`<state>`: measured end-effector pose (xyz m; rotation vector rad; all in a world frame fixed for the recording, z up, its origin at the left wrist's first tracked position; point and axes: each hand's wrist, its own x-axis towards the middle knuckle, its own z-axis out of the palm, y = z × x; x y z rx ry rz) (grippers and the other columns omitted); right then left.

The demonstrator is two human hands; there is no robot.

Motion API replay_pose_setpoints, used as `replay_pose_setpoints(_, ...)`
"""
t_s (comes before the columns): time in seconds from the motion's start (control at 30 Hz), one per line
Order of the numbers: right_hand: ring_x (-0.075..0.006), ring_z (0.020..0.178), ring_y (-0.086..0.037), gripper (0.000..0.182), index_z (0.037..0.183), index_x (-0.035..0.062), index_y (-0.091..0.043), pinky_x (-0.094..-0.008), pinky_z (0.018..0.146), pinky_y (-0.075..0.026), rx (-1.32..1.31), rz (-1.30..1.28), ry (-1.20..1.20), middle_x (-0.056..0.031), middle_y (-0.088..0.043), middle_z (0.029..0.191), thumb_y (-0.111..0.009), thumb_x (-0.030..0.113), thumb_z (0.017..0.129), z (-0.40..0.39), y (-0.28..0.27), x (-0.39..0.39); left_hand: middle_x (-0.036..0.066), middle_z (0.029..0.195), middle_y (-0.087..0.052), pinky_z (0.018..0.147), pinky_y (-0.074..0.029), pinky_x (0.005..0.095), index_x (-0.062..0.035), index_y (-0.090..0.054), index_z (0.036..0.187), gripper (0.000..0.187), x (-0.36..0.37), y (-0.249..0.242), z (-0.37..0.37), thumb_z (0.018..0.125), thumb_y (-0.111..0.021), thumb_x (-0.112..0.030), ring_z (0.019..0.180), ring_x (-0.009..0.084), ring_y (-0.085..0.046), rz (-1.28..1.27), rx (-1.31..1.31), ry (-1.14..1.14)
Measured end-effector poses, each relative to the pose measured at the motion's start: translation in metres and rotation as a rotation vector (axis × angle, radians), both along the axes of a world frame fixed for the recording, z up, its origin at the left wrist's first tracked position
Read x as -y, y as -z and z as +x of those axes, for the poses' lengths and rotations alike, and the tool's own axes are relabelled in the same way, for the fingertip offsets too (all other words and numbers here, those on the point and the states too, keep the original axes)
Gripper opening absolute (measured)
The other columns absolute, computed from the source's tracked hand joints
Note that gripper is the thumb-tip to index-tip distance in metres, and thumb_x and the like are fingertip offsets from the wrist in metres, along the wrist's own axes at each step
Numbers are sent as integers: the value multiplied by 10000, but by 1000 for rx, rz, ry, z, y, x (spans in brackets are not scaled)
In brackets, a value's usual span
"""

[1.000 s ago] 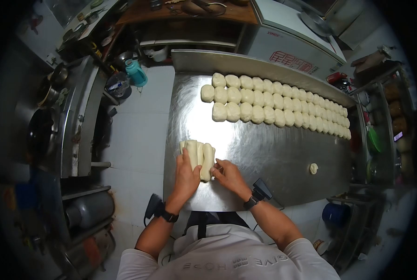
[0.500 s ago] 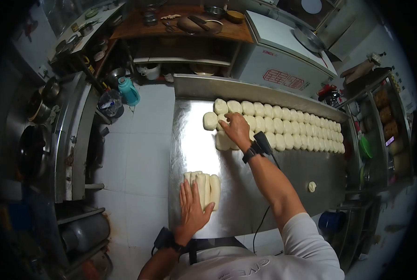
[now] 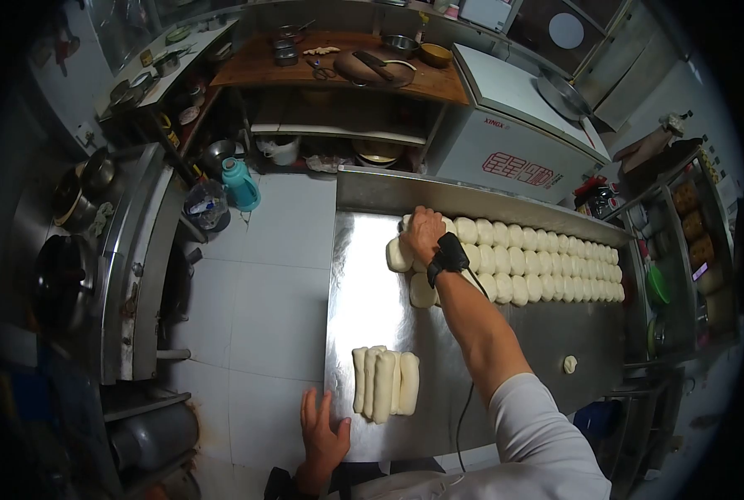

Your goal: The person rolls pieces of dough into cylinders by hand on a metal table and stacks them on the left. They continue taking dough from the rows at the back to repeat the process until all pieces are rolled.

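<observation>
Reaching over the steel worktable (image 3: 589, 333), the right hand (image 3: 423, 233) is at the left end of the portioned dough pieces (image 3: 547, 262), its fingers bent downward over the back row. Whether these fingers are closed on a piece cannot be told; the hand itself covers the contact. The dough pieces lie in three rows, closely packed, along the raised back edge of the table; one piece (image 3: 399, 256) projects beyond the others at the left end of the middle row. The left hand (image 3: 324, 429) is open and holds nothing, fingers spread, at the table's near left corner. Just beyond it, apart from the fingers, rest several dough rolls (image 3: 384, 383), side by side, at least one lying on top of others. A small dough scrap (image 3: 569, 364) sits alone on the right part of the table. A dark wrist device (image 3: 449, 257) is strapped at the right wrist; a thin cable (image 3: 460, 417) runs from it past the forearm toward the near edge.
</observation>
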<state>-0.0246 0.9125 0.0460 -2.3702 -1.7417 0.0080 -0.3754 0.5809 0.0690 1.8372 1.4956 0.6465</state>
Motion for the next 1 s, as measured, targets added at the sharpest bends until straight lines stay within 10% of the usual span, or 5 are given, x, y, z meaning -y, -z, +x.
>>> replay_pose_setpoints(0.43,-406,1025,-627,433,1106,6,-601,-494,931,-496,-241,59,-355,-209,-660,1059,-756,210,758,-10,-41,32,298,1502,-413,1151,-365,550,33,-584,1343,577,-27,-1,6,797,-747,-58,1412,474,-402,68,63,-32)
replay_pose_setpoints(0.63,-381,1173,-645,785,1354,103,-592,-457,957,-537,-175,-312,-380,-216,-682,1209,-880,412,693,3,-47,10,293,1483,-437,1140,-377,546,51,-616,1295,538,-29,6,8,787,-757,-56,1395,472,-422,86,64,-56)
replay_pose_setpoints(0.77,-345,1129,-672,532,1182,111,-674,-478,947,-534,-19,-463,-432,-149,-745,1049,-810,351,727,-20,-65,19,294,1468,-459,1132,-387,539,69,-630,1264,504,-33,-7,16,792,-756,-54,1373,473,-445,102,107,-75)
replay_pose_setpoints(0.83,-354,1006,-665,274,1088,103,-665,-572,957,-508,179,-123,-699,-126,-719,961,-666,180,825,-27,-52,40,294,1460,-477,1131,-402,515,75,-619,1280,499,-35,-11,24,808,-721,-47,1368,452,-461,147,138,-76)
replay_pose_setpoints(1.0,-389,993,-643,295,1053,37,-644,-493,832,-525,-240,-44,-681,-196,-660,998,-702,210,822,-52,-62,111,299,1453,-486,1139,-399,503,78,-585,1324,546,-46,-44,59,808,-715,-46,1369,452,-463,202,244,-73)
